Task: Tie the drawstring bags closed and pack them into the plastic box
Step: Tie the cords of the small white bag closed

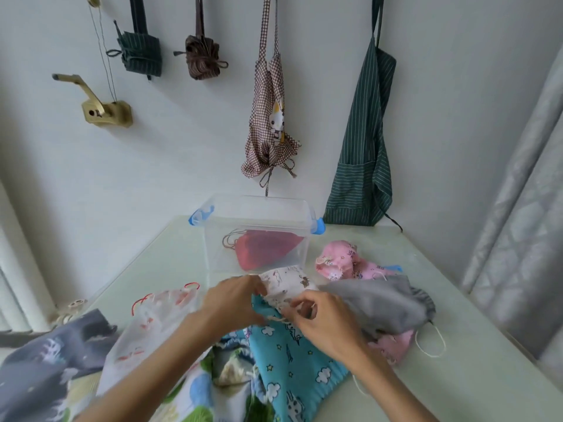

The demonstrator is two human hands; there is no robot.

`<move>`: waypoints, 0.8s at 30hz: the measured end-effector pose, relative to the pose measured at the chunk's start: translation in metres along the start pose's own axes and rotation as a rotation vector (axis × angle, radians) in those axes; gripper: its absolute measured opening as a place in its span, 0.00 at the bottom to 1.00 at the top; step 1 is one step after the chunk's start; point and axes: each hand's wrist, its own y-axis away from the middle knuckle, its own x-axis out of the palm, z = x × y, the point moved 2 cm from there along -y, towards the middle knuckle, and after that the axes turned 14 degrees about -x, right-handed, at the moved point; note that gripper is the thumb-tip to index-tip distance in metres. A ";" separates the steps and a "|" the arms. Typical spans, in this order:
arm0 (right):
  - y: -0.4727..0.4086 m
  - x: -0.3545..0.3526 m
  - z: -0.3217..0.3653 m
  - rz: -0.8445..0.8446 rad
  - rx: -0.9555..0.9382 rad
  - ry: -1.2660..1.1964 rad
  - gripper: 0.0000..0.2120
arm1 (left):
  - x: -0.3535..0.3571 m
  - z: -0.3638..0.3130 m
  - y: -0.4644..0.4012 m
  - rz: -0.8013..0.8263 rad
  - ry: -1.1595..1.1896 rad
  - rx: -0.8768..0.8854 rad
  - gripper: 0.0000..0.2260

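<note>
A small white drawstring bag with animal prints (286, 281) lies just in front of the clear plastic box (259, 208). My left hand (234, 300) grips the bag's gathered neck. My right hand (323, 321) pinches its pale cord close to the neck. Inside the box lies a red drawstring bag (268, 246). Around my hands are a blue cloud-print bag (292, 357), a grey bag (380, 303), a pink bag (338, 260) and a white bag with red cords (155, 318).
More printed cloth lies at the table's front left: a dark grey piece (45, 360) and a green-and-blue one (213, 388). Aprons and tied bags hang on the wall behind, and a curtain hangs at the right. The pale table (457, 345) shows bare at the right.
</note>
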 end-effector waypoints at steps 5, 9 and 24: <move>0.004 0.031 0.002 -0.061 0.021 0.189 0.12 | 0.028 0.012 0.019 -0.108 -0.073 -0.065 0.11; 0.010 0.014 -0.003 -0.070 0.065 0.007 0.05 | 0.032 0.013 0.024 -0.065 -0.029 -0.073 0.11; 0.095 -0.028 -0.049 -0.263 0.138 -0.436 0.09 | 0.064 -0.033 0.043 -0.147 0.780 -0.024 0.07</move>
